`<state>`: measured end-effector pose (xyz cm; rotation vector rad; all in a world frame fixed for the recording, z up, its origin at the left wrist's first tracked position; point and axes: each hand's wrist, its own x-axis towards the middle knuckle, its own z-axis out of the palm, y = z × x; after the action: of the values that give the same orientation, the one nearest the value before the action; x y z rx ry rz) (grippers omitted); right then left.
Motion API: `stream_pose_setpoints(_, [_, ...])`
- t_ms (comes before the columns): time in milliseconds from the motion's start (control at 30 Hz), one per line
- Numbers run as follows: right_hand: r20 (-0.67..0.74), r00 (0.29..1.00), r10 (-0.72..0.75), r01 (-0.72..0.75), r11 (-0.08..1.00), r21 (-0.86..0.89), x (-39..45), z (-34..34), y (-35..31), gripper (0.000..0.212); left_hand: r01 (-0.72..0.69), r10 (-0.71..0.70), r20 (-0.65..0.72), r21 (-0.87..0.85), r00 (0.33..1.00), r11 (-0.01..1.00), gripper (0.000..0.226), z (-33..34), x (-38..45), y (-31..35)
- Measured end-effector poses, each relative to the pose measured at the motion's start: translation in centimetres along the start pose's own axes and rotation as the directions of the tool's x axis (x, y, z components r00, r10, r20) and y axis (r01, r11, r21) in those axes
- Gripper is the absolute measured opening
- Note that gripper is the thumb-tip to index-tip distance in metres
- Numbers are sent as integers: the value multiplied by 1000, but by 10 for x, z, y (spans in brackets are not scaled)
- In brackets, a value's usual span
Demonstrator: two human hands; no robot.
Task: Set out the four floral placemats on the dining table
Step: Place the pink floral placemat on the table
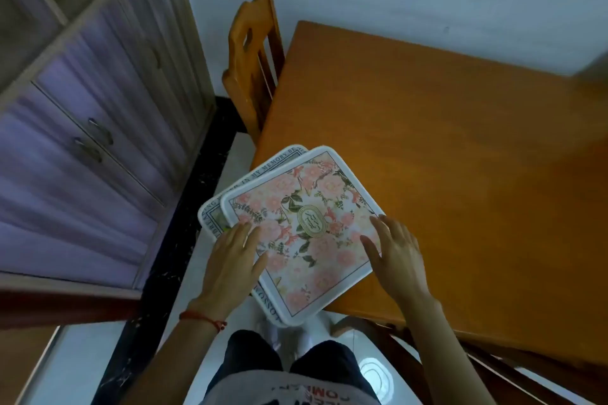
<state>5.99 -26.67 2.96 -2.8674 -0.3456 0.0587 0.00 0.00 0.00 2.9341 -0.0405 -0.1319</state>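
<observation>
A stack of square floral placemats (306,217) with white rims and pink flowers lies at the near left corner of the orange wooden dining table (460,158), partly overhanging its edge. A lower mat (263,171) with printed lettering sticks out to the upper left. My left hand (233,260) grips the stack's left edge, thumb on the top mat. Fingers spread, my right hand (394,253) rests at the top mat's right edge; whether it grips is unclear.
A wooden chair (253,69) stands against the table's left side near the white wall. Another chair (378,332) is tucked under the near edge. A cabinet with purple-panelled doors (92,128) fills the left. White tiled floor lies below me.
</observation>
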Motion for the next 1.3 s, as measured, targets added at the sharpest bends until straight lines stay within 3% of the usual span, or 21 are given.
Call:
stream_pose_setpoints(67, [-10,1000,11,-11,1000,24,9,0,-1,48,34,-32,44,-48,998,998,55,1,3,-2])
stream_pose_setpoints(167, [18,1000,13,-14,1000,12,19,3,7,45,101,-102,8,-193,995,976,54,13,4,-1])
stream_pose_setpoints(400, [102,994,-32,27,999,42,56,12,29,44,342,-373,54,-539,926,770,58,25,7,12])
stream_pose_setpoints(733, [222,965,-137,121,989,82,96,27,56,40,575,-646,126,-604,753,552,67,32,7,39])
stream_pose_setpoints(1033, [242,962,-128,93,984,150,116,43,79,43,575,-775,172,-768,608,280,47,27,15,55])
stream_pose_setpoints(1200, [233,969,-86,25,967,253,118,50,75,40,631,-804,252,-753,538,187,48,33,18,44])
stream_pose_setpoints(1300, [207,976,-67,7,962,274,120,52,71,38,594,-829,302,-803,470,44,46,32,23,44])
